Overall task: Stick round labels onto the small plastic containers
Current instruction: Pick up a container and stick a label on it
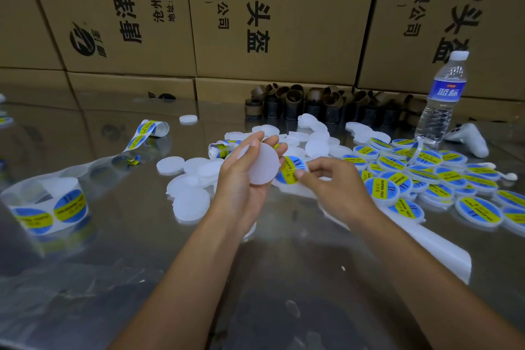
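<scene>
My left hand (241, 176) holds a plain white round container (262, 163) upright in its curled fingers, its flat face turned to the right. Just to its right, my right hand (332, 182) pinches a round blue and yellow label (291, 169) by its edge, close to the container's rim. Unlabelled white containers (187, 182) lie scattered on the shiny metal table (142, 264) to the left of my hands. A heap of labelled containers (426, 176) lies to the right. A label roll (48, 207) stands at the left, its backing strip trailing toward the middle.
Cardboard boxes (255, 8) wall off the back. Brown cardboard cores (312, 105) stand before them. A water bottle (443, 99) and a white controller (468, 138) sit at the back right. A white plastic sheet (431, 247) lies under my right forearm.
</scene>
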Tool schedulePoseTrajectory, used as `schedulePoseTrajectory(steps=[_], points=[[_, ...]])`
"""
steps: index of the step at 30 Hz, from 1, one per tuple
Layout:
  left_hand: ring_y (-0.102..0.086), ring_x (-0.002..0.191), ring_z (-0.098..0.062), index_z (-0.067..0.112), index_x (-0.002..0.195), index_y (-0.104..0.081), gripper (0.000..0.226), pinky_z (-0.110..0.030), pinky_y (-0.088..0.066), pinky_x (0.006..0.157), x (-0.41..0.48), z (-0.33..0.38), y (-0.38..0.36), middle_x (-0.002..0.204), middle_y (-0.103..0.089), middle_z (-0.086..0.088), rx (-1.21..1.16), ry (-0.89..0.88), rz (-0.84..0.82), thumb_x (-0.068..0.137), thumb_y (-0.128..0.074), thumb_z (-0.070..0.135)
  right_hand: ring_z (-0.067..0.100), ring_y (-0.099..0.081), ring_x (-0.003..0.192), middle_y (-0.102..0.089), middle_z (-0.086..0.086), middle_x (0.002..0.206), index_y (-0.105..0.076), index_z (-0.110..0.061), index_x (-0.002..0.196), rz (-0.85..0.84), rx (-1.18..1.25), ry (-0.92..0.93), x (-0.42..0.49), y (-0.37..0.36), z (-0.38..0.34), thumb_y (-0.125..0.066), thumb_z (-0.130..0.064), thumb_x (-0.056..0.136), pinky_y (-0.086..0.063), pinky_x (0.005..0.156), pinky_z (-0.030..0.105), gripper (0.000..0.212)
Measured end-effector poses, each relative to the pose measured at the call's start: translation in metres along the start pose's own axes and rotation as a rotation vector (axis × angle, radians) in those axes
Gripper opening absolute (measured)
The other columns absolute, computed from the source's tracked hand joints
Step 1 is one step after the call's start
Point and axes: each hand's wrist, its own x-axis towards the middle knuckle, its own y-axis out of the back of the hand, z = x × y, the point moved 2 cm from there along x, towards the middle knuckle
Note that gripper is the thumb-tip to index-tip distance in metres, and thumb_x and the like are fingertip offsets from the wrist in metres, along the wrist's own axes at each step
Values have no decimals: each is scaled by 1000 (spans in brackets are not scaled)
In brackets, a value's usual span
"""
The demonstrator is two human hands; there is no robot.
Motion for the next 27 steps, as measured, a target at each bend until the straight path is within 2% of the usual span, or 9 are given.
schedulePoseTrajectory(steps=[3, 5, 7, 11, 16, 19, 22, 24, 27], points=[[-72, 72, -18, 8, 94, -59, 14, -28, -59, 68, 0, -2, 0, 74, -73, -4, 15, 8, 23, 96, -45, 7, 6, -62, 73, -69, 0, 75, -66, -20, 76, 92, 232, -29, -6, 18, 2, -67, -17, 85, -45, 70, 15, 9], [-71, 70, -19, 8, 93, -61, 14, -28, -59, 67, 0, -5, 1, 72, -73, -3, 56, 18, 42, 96, -47, 7, -1, -63, 66, -70, -8, 70, -66, -15, 83, 155, 377, -70, -9, 25, 6, -64, -15, 87, -46, 65, 11, 4], [-71, 69, -18, 8, 91, -61, 13, -28, -58, 67, 0, -9, 1, 71, -72, -2, 153, 19, 52, 95, -49, 7, -8, -59, 58, -68, -16, 63, -66, -11, 87, 178, 415, -87, -10, 26, 9, -62, -12, 88, -43, 57, 5, 5], [-70, 67, -18, 11, 89, -64, 10, -30, -57, 69, 0, -18, 1, 73, -72, -2, 351, 38, 53, 93, -56, 14, -9, -55, 53, -63, -20, 54, -65, -7, 82, 185, 410, -53, -10, 20, 11, -61, -11, 88, -40, 53, 4, 8], [-70, 70, -15, 16, 84, -68, 18, -35, -54, 81, -1, -22, 3, 80, -74, 0, 526, 53, 31, 87, -62, 33, -4, -57, 59, -66, -10, 61, -65, -11, 75, 190, 370, -33, -10, 16, 12, -65, -18, 86, -43, 60, 8, 13], [-67, 65, -12, 20, 77, -72, 15, -33, -54, 77, -4, -24, 3, 76, -72, 3, 610, 32, 32, 86, -66, 30, 6, -61, 71, -67, 3, 71, -63, -20, 73, 185, 316, -37, -11, 15, 12, -69, -21, 83, -46, 71, 20, 11], [-66, 79, -20, 21, 77, -71, 13, -41, -53, 90, -4, -24, 5, 89, -73, -4, 669, 40, 77, 85, -69, 31, 2, -59, 75, -62, -6, 70, -62, -25, 81, 205, 204, 9, -11, 16, 11, -71, -21, 80, -40, 68, 11, 10], [-63, 87, -25, 21, 77, -69, 14, -46, -49, 96, -4, -24, 4, 99, -72, -10, 690, 53, 91, 84, -69, 32, 2, -58, 85, -63, -9, 80, -62, -26, 92, 252, 105, 103, -12, 17, 9, -72, -18, 80, -36, 71, 5, 18], [-63, 79, -22, 24, 72, -69, 16, -34, -53, 83, -5, -25, 3, 86, -71, -7, 726, 58, 64, 85, -68, 32, 12, -53, 100, -60, -13, 96, -67, -22, 104, 333, -119, 325, -15, 19, 3, -72, -16, 80, -37, 88, 21, 25]])
